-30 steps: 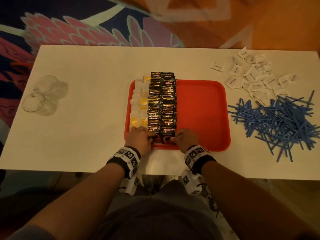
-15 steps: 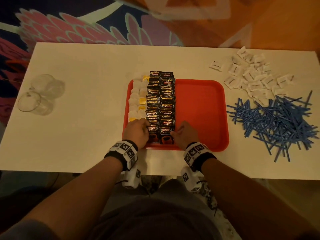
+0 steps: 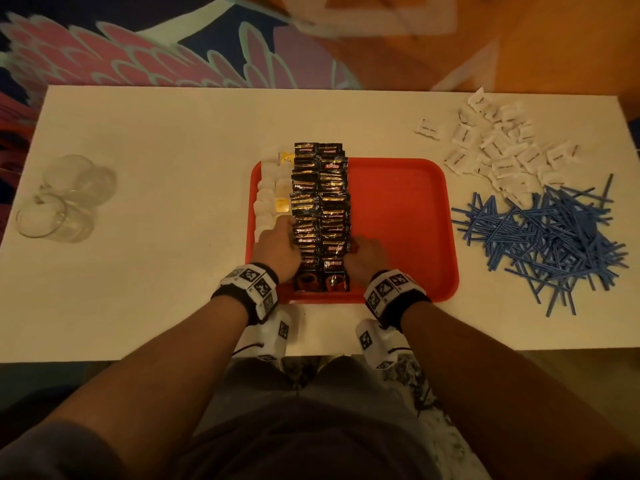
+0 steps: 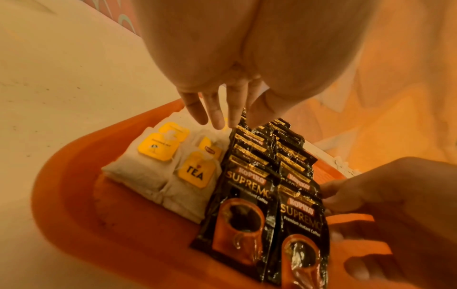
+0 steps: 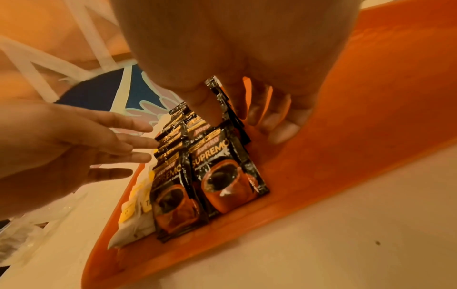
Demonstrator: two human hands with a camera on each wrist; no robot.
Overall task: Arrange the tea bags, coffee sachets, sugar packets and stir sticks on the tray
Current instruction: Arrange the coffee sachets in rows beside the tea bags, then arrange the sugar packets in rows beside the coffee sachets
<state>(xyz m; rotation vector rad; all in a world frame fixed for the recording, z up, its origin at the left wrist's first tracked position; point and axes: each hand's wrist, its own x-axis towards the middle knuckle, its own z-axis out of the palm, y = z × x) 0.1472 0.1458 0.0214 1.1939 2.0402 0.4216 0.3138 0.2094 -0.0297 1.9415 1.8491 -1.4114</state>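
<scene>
A white table (image 3: 173, 140) stood over a patterned rug, with a red tray (image 3: 398, 220) at its near edge. On the tray's left lay tea bags (image 3: 266, 199), and beside them two overlapping rows of coffee sachets (image 3: 320, 202) ran front to back, their far ends past the rim. The left hand (image 3: 278, 245), fingers straight and spread, pressed the sachets' left flank; the right hand (image 3: 363, 256), fingers loosely bent and gripping nothing, braced the right flank, seemingly to square the rows. The tray's right half was bare, probably kept for the sugar packets (image 3: 502, 147) and stir sticks (image 3: 547, 237) heaped on the table to the right. Glasses (image 3: 62, 199) sat far left.
</scene>
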